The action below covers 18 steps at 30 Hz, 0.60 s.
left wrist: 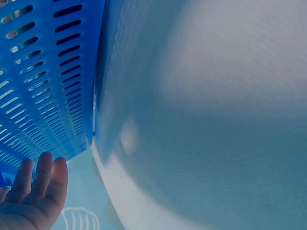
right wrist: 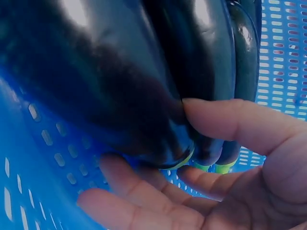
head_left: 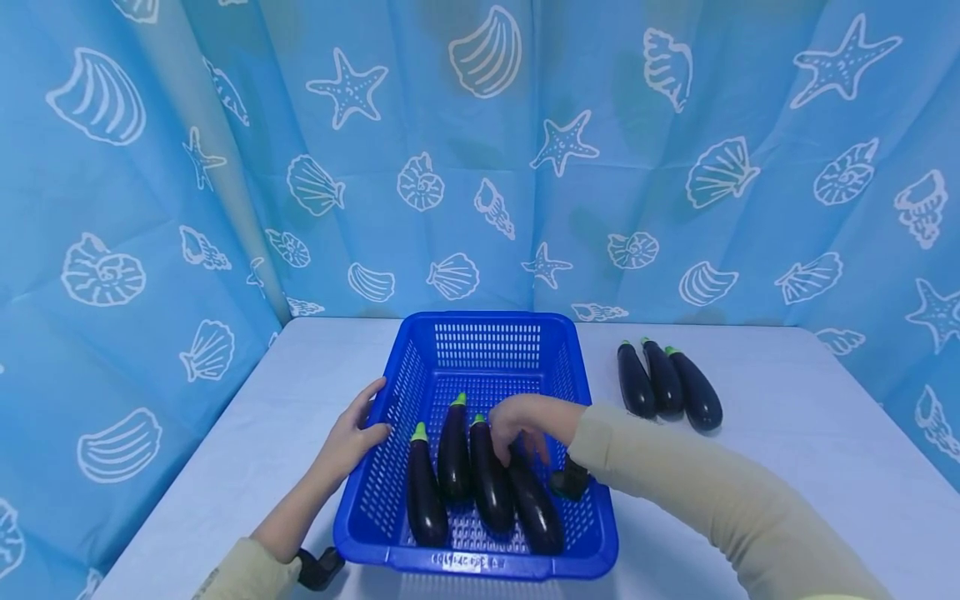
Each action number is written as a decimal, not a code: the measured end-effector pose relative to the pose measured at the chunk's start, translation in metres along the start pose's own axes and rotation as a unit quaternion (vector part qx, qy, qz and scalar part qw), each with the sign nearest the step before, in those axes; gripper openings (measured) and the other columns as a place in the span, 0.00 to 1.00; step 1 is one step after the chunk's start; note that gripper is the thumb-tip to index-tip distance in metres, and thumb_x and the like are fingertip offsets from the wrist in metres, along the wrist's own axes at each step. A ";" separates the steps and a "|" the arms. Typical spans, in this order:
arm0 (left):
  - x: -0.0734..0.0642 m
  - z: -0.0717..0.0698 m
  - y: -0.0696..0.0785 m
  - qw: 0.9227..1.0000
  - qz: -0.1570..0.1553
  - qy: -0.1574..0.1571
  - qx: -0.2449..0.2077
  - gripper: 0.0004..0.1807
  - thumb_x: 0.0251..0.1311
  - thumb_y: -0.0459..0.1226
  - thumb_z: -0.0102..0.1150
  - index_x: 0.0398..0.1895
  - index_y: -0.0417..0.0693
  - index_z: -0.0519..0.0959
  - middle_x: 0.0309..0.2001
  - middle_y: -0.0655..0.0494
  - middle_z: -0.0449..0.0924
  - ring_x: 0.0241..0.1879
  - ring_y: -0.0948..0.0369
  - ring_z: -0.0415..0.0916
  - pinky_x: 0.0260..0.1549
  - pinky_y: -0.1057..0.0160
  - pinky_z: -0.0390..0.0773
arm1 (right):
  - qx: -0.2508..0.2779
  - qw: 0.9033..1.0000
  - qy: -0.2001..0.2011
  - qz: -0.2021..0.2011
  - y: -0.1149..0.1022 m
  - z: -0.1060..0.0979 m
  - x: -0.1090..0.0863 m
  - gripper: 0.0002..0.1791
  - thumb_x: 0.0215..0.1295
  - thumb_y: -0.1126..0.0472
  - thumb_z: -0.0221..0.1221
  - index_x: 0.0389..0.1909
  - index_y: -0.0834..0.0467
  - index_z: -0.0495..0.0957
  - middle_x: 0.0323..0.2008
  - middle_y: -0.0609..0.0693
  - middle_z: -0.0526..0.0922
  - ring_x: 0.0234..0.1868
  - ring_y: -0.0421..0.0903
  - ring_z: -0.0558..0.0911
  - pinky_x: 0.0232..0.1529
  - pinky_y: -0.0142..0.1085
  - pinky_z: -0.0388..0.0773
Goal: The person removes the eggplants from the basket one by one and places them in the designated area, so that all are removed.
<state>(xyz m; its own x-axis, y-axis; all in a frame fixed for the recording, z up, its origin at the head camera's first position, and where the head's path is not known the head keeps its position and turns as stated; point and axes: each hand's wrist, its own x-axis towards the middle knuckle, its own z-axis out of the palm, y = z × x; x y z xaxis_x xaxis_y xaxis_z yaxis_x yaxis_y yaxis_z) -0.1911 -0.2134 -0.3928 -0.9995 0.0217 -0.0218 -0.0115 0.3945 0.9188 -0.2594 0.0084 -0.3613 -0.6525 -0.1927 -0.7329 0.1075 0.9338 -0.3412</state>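
Note:
A blue plastic basket [head_left: 487,560] stands on the table with several dark eggplants lying side by side in it. My left hand [head_left: 351,435] rests on the basket's left rim, its thumb and forefinger over the edge. In the left wrist view, loose fingers [left wrist: 56,184] extend along the outer wall. My right hand [head_left: 519,421] reaches inside, around the stem end of the rightmost eggplant [head_left: 536,512]. The right wrist view shows the thumb [right wrist: 216,117] against this eggplant's side and the other fingers spread below its green-tipped end, loosely, with gaps.
Three more eggplants [head_left: 667,383] lie together on the white table [head_left: 787,433], right of the basket. A blue curtain [head_left: 600,167] with white shells and starfish hangs behind and around the table. The basket has raised, slotted walls.

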 end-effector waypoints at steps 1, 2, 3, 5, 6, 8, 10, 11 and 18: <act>0.000 0.000 0.000 1.000 0.000 0.000 0.000 0.39 0.53 0.35 0.50 0.70 0.56 0.50 0.66 0.38 0.56 0.58 0.36 0.64 0.43 0.42 0.75 | -0.004 1.000 -0.004 0.002 0.000 0.000 0.000 0.42 0.50 0.71 0.60 0.67 0.62 0.53 0.51 0.71 0.70 0.46 0.65 0.76 0.37 0.54 0.80; 0.000 0.000 0.000 1.000 0.000 0.000 0.001 0.39 0.53 0.35 0.49 0.70 0.56 0.49 0.66 0.38 0.56 0.58 0.36 0.64 0.43 0.42 0.75 | -0.006 1.000 -0.007 0.005 0.000 0.000 0.001 0.43 0.49 0.71 0.60 0.68 0.61 0.52 0.52 0.71 0.69 0.45 0.65 0.77 0.37 0.53 0.80; 0.000 0.000 0.000 1.000 0.000 0.000 0.002 0.39 0.53 0.35 0.49 0.70 0.56 0.49 0.66 0.37 0.56 0.58 0.36 0.64 0.43 0.42 0.75 | -0.007 1.000 -0.011 0.006 0.000 0.000 0.001 0.44 0.49 0.71 0.60 0.68 0.61 0.50 0.54 0.71 0.68 0.44 0.66 0.77 0.37 0.52 0.80; 0.001 0.000 0.000 1.000 0.000 0.000 0.003 0.39 0.53 0.35 0.49 0.70 0.56 0.49 0.66 0.37 0.56 0.58 0.35 0.64 0.44 0.42 0.75 | -0.004 1.000 -0.020 0.007 0.001 -0.001 0.002 0.45 0.50 0.70 0.60 0.69 0.61 0.49 0.56 0.71 0.66 0.43 0.66 0.78 0.38 0.50 0.81; 0.001 0.000 -0.001 1.000 0.000 0.001 0.004 0.39 0.53 0.35 0.49 0.70 0.55 0.49 0.66 0.37 0.56 0.58 0.35 0.64 0.44 0.41 0.74 | -0.005 1.000 -0.023 0.005 0.001 -0.001 0.003 0.45 0.50 0.70 0.61 0.69 0.61 0.49 0.57 0.71 0.66 0.42 0.66 0.79 0.38 0.50 0.81; 0.001 0.000 -0.001 1.000 -0.001 0.002 0.005 0.39 0.53 0.35 0.49 0.70 0.55 0.49 0.66 0.37 0.56 0.58 0.35 0.63 0.44 0.41 0.74 | -0.006 1.000 -0.029 -0.001 0.002 -0.002 0.005 0.44 0.50 0.70 0.61 0.68 0.62 0.50 0.56 0.71 0.67 0.40 0.65 0.79 0.37 0.47 0.81; 0.001 0.000 -0.001 1.000 -0.002 0.003 0.006 0.39 0.53 0.35 0.49 0.70 0.56 0.49 0.66 0.37 0.56 0.58 0.35 0.63 0.44 0.41 0.74 | -0.003 0.999 -0.030 -0.013 0.003 -0.004 0.007 0.39 0.51 0.70 0.61 0.65 0.63 0.55 0.53 0.70 0.70 0.39 0.64 0.80 0.34 0.46 0.82; 0.001 0.000 -0.001 1.000 -0.002 0.003 0.005 0.39 0.53 0.35 0.49 0.70 0.56 0.50 0.66 0.38 0.56 0.58 0.35 0.63 0.44 0.41 0.74 | 0.000 0.999 -0.030 -0.019 0.004 -0.005 0.008 0.37 0.51 0.70 0.61 0.64 0.63 0.57 0.51 0.69 0.72 0.39 0.63 0.80 0.33 0.46 0.82; 0.000 0.000 0.000 1.000 -0.002 0.002 0.007 0.39 0.53 0.35 0.49 0.70 0.56 0.49 0.66 0.37 0.56 0.58 0.36 0.63 0.44 0.41 0.74 | 0.069 0.995 -0.028 -0.062 0.009 -0.024 0.010 0.30 0.52 0.72 0.60 0.58 0.61 0.65 0.51 0.64 0.71 0.48 0.65 0.77 0.30 0.47 0.82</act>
<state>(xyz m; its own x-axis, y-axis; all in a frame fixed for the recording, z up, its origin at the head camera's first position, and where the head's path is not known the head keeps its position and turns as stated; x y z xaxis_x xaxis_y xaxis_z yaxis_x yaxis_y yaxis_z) -0.1916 -0.2134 -0.3932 -0.9996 0.0160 -0.0233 -0.0148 0.4073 0.9132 -0.2826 0.0217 -0.3575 -0.6249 -0.3231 -0.7107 0.1337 0.8526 -0.5052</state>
